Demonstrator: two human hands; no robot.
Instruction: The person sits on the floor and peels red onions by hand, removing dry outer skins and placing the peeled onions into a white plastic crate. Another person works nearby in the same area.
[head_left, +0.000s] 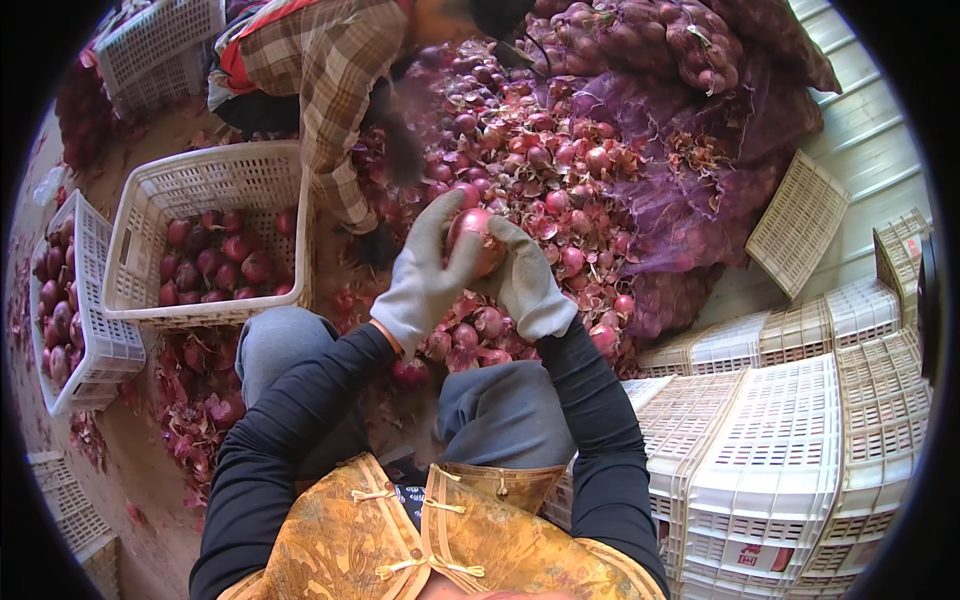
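Note:
My left hand (431, 274), in a pale work glove, is closed around the left side of a large red onion (474, 229) held up in front of me. My right hand (527, 277), gloved too, touches the same onion from the right and below. Under and beyond both hands spreads a heap of red onions (559, 202) with loose, papery skins. Left of my hands stands a cream plastic crate (214, 169) holding a layer of darker, smooth red onions (217, 259).
A person in a checked shirt (322, 60) bends over the heap at upper left. Another crate of onions (112, 345) stands far left. Purple mesh sacks (675, 202) lie upper right. Stacked white crates (765, 450) fill the lower right. Onion skins (202, 420) litter the floor.

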